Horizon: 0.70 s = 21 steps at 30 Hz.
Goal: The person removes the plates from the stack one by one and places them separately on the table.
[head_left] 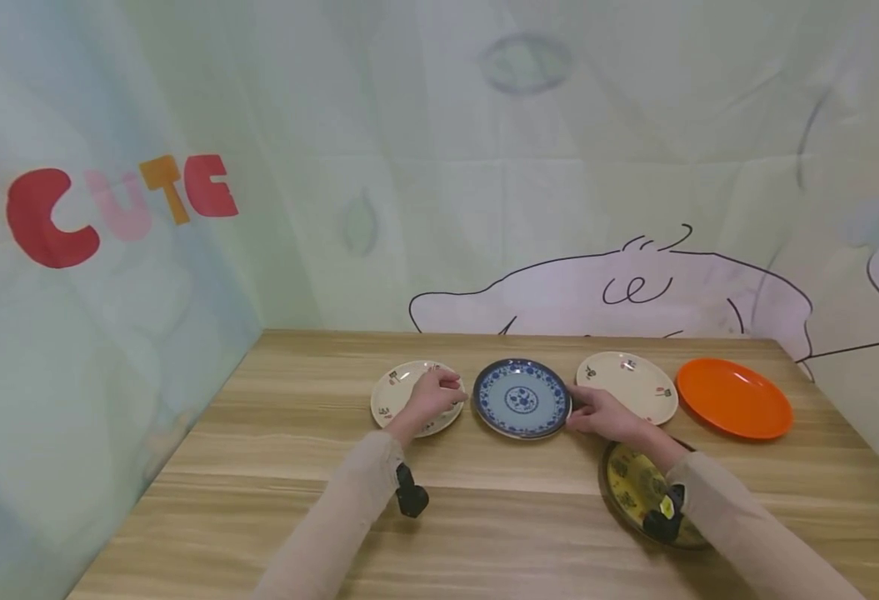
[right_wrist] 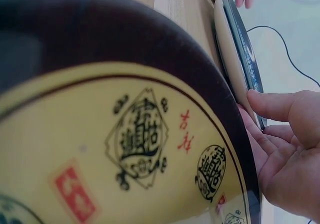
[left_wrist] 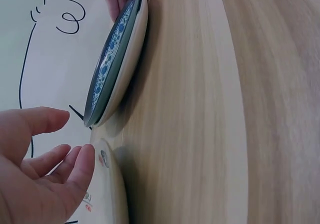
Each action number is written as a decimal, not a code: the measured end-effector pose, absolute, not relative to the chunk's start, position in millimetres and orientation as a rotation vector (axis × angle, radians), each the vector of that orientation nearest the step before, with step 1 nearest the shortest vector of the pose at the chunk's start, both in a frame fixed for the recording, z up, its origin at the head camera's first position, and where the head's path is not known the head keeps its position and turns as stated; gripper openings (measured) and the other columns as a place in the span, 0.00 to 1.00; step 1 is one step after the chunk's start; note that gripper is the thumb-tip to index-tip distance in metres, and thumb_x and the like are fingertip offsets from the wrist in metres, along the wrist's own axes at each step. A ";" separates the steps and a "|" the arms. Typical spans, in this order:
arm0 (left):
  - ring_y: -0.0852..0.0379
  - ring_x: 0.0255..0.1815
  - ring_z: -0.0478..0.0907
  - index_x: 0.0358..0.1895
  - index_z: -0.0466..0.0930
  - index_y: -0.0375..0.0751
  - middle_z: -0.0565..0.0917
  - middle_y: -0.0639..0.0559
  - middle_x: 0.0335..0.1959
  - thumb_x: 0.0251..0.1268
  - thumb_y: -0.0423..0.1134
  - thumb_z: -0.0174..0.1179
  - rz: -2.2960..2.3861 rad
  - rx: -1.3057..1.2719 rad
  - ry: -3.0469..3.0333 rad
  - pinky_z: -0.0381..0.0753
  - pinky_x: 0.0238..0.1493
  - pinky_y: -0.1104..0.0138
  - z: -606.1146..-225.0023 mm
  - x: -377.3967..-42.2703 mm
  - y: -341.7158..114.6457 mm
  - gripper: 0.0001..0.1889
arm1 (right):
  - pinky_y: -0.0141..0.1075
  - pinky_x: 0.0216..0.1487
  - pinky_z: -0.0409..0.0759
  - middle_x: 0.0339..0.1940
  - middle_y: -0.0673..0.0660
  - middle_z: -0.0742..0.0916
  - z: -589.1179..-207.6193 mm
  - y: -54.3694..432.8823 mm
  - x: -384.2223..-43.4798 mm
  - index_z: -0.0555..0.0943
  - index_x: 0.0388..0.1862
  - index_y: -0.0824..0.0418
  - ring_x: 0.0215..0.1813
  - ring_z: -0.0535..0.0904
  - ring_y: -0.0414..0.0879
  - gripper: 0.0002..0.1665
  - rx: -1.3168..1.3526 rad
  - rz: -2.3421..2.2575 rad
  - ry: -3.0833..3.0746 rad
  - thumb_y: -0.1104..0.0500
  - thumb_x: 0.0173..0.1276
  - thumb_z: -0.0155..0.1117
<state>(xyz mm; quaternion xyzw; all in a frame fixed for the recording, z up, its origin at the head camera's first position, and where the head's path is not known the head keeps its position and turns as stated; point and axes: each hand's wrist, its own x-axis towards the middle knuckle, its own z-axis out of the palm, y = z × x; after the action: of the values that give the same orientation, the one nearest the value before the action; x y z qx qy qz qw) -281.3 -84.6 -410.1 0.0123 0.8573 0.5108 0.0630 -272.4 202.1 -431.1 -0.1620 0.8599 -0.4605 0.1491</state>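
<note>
A blue-and-white patterned plate (head_left: 521, 400) rests on top of a cream plate (left_wrist: 131, 59) in the middle of the row. My right hand (head_left: 604, 414) grips the right rim of this stack, thumb at the near side and fingers at the far side. Over the left cream plate (head_left: 392, 408), which has small printed motifs, hovers my left hand (head_left: 432, 397). Its fingers are loosely bent with a gap to the thumb, and nothing is between them in the left wrist view.
Right of the stack lie another cream plate (head_left: 634, 385) and an orange oval plate (head_left: 735, 398). A yellow plate with a dark rim (head_left: 626, 483) sits beneath my right forearm. Behind the wooden table (head_left: 297, 517) hangs a printed cloth backdrop (head_left: 319, 208).
</note>
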 end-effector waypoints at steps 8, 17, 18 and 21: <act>0.50 0.42 0.77 0.55 0.69 0.28 0.77 0.38 0.46 0.52 0.29 0.62 1.568 0.003 2.543 0.80 0.41 0.67 -416.4 -283.1 -70.0 0.24 | 0.32 0.40 0.78 0.57 0.71 0.73 -432.4 202.0 -273.6 0.53 0.66 0.78 0.43 0.77 0.46 0.40 -0.467 -1.326 2.475 0.66 0.60 0.60; 0.50 0.41 0.78 0.57 0.68 0.30 0.77 0.39 0.47 0.51 0.29 0.62 1.473 -0.030 2.613 0.80 0.41 0.67 -416.4 -282.9 -61.6 0.27 | 0.34 0.38 0.77 0.56 0.70 0.74 -434.1 201.9 -274.7 0.53 0.66 0.77 0.41 0.76 0.45 0.40 -0.447 -1.333 2.476 0.66 0.60 0.60; 0.50 0.41 0.78 0.57 0.68 0.30 0.77 0.39 0.47 0.51 0.29 0.62 1.460 -0.029 2.620 0.80 0.41 0.66 -415.9 -282.5 -61.1 0.27 | 0.33 0.38 0.77 0.56 0.70 0.74 -434.2 201.9 -274.7 0.53 0.66 0.77 0.40 0.76 0.46 0.40 -0.448 -1.334 2.478 0.66 0.60 0.60; 0.48 0.45 0.77 0.57 0.68 0.29 0.77 0.38 0.48 0.50 0.29 0.63 1.443 -0.028 2.622 0.80 0.44 0.65 -414.3 -281.0 -58.9 0.28 | 0.33 0.38 0.78 0.59 0.72 0.72 -434.7 202.5 -274.8 0.53 0.66 0.77 0.42 0.77 0.46 0.40 -0.455 -1.331 2.481 0.66 0.60 0.60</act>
<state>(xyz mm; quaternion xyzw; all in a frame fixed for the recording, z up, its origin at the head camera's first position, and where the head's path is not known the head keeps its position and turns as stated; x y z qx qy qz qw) -281.0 -58.9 -414.3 -0.0093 0.8736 0.4808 0.0743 -274.8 202.5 -434.7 -0.1579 0.8607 -0.4619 0.1444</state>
